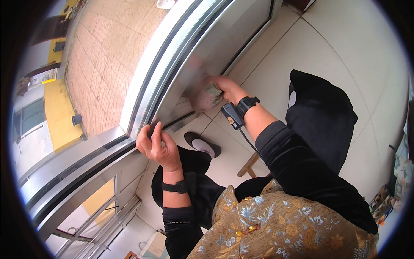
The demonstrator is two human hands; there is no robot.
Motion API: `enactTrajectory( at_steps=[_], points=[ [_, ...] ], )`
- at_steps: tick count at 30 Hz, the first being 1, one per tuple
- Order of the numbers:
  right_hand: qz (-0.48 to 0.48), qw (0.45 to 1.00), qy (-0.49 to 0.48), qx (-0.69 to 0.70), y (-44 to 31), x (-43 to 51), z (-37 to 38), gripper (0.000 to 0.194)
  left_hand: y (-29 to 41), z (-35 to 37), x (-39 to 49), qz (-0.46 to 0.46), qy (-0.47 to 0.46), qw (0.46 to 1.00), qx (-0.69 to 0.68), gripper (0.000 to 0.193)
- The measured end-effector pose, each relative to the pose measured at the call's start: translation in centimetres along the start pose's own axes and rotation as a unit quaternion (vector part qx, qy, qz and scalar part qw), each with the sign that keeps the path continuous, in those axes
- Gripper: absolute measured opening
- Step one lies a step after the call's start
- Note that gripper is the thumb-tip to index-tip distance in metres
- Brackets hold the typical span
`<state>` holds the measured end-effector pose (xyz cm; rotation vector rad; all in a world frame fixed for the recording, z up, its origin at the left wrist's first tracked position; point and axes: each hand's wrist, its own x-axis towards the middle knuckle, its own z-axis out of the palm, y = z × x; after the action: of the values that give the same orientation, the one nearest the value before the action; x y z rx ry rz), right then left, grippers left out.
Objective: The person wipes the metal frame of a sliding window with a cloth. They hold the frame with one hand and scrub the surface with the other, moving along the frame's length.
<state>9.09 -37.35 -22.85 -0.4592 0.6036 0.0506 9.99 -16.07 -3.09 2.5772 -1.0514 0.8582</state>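
Note:
My right hand [223, 87] holds a bunched, damp-looking cloth [212, 95] against the lower glass or glossy panel [197, 64] of a metal-framed door or window. A faint reflection or smear shows on the panel around the cloth. Lower left, my left hand [160, 145] rests with its fingertips at the edge of the metal frame [142, 113], fingers curled; whether they grip the edge is not clear. Both wrists wear black straps, and a small black device [232, 116] with a cable sits on the right one.
Pale tiled floor [275, 58] spreads beneath me, with a wooden stool leg [248, 165] near my knees. My shoe [203, 145] stands close to the panel. Beyond the frame lies a paved yard [103, 64] with a dark bucket [76, 119]. Shoes [381, 199] sit at the far right.

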Motion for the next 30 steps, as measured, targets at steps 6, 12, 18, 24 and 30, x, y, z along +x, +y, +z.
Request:
enactTrajectory(
  at_steps=[6, 12, 18, 24, 30],
  points=[
    [0.023, 0.998, 0.059, -0.007, 1.6, 1.3, -1.6, 0.023, -0.1, 0.0, -0.1, -0.002, -0.003, 1.000, 0.000, 0.033],
    [0.043, 0.993, 0.092, -0.060, 1.7, 1.2, -2.2, 0.020, -0.1, 0.0, -0.3, -0.017, -0.008, 1.000, -0.009, 0.035],
    [-0.043, 0.957, 0.272, -0.089, 3.7, 3.3, -5.1, 0.028, -0.3, 0.1, -0.3, -0.011, -0.009, 1.000, 0.002, 0.035],
    [-0.113, 0.945, 0.251, -0.178, 3.8, 6.8, -8.5, 0.028, -0.4, 0.3, -0.5, -0.006, -0.004, 1.000, 0.013, 0.035],
    [-0.163, 0.897, 0.296, -0.285, 2.8, 6.9, -7.2, 0.027, -0.3, 0.3, -0.4, -0.001, 0.002, 1.000, 0.007, 0.035]
  ],
)
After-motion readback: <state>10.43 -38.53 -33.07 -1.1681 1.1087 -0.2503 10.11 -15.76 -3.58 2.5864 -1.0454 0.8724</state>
